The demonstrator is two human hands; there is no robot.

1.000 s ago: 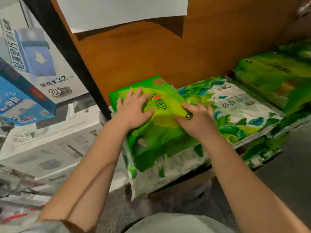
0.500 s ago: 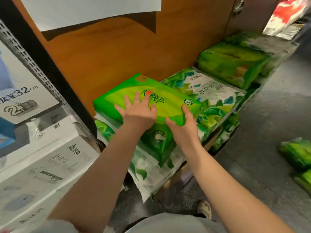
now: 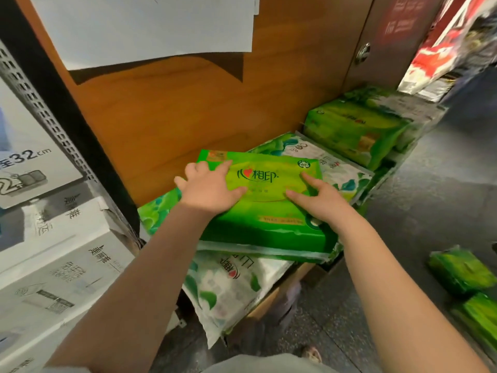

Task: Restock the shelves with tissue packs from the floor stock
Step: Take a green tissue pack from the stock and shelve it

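Note:
A bright green tissue pack (image 3: pixel 269 211) lies flat on top of a white-and-green leaf-printed pack (image 3: pixel 228 286), low against a wooden panel (image 3: pixel 166 117). My left hand (image 3: pixel 208 191) presses on the pack's far left corner, fingers spread over its edge. My right hand (image 3: pixel 320 203) presses on its right side, fingers splayed on the top face. Another leaf-printed pack (image 3: pixel 341 170) lies just right of it, partly covered. Further right stands a stack of green packs (image 3: pixel 355 130). Loose green packs (image 3: pixel 460 273) lie on the floor at right.
Grey-white cartons (image 3: pixel 53 265) are stacked at left behind a black perforated shelf upright (image 3: pixel 67 117). A white paper sheet (image 3: pixel 148 28) hangs on the panel. Red-and-white goods (image 3: pixel 443 49) fill the top right. Dark speckled floor (image 3: pixel 430 211) spreads to the right.
Under both hands the green pack has turned and now lies squarer to the panel. My view has swung right, showing more floor and the loose packs.

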